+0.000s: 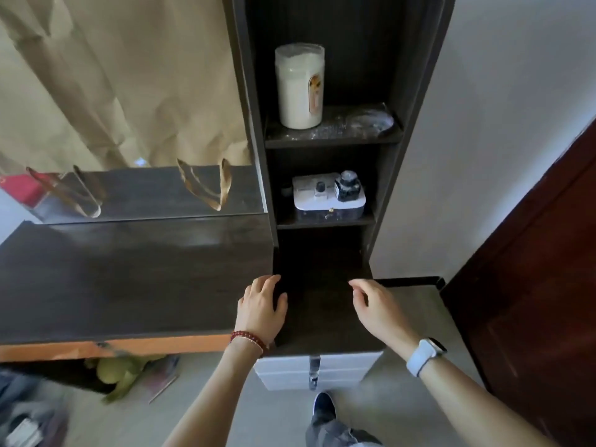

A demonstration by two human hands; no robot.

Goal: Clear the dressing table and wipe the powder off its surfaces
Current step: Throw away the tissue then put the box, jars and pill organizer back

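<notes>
The dark wooden dressing table (129,279) spreads to the left, with a tall shelf column on its right side. My left hand (263,304) hovers over the lowest dark surface, fingers apart and holding nothing. My right hand (377,304) hangs a little to the right, fingers loosely curled and holding nothing. On the top shelf (332,137), dusted with white powder, stand a tall jar of white powder (300,87) and a clear lid or dish (371,122). The middle shelf holds a white box (329,201) with a dark ink bottle (347,186) and a small bottle on it.
A mirror (129,91) behind the tabletop reflects a beige curtain and two bag handles. White drawers (316,371) sit below the shelf column. A dark red door (532,285) is at the right. Green items and clutter lie on the floor at the lower left, and my shoe (324,406) is below.
</notes>
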